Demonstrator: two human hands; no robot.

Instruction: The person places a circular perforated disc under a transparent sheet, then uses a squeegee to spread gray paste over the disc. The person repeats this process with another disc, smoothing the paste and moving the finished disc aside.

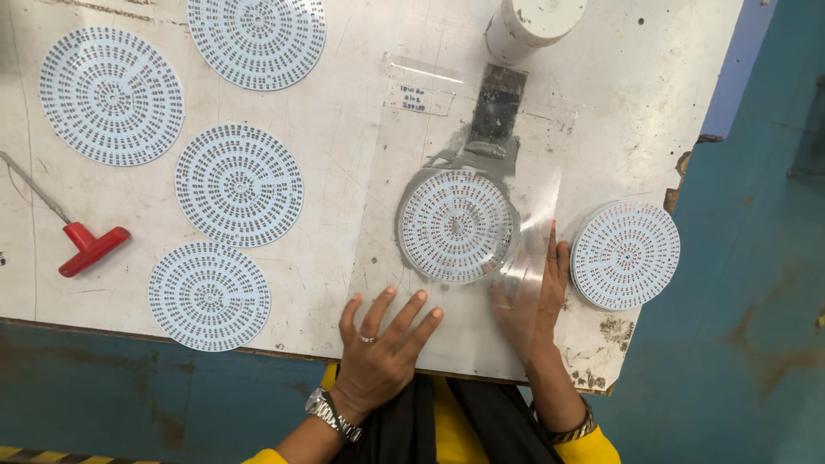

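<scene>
A round white circuit board (455, 225) lies under a clear plastic stencil sheet (412, 155) on the white worktable (344, 215). Grey paste and a dark flat scraper (497, 107) sit on the sheet just above the board. My left hand (381, 344) presses flat on the sheet's near edge, fingers spread, a ring on one finger. My right hand (534, 301) lies partly under the sheet's lower right corner, fingers extended, beside a stack of round boards (626, 254) at the table's right edge.
Several more round boards (240, 186) are laid out on the table's left half. A red T-handled tool (86, 247) lies at the far left. A white cylindrical container (531, 26) stands at the top. The table's front edge runs just behind my wrists.
</scene>
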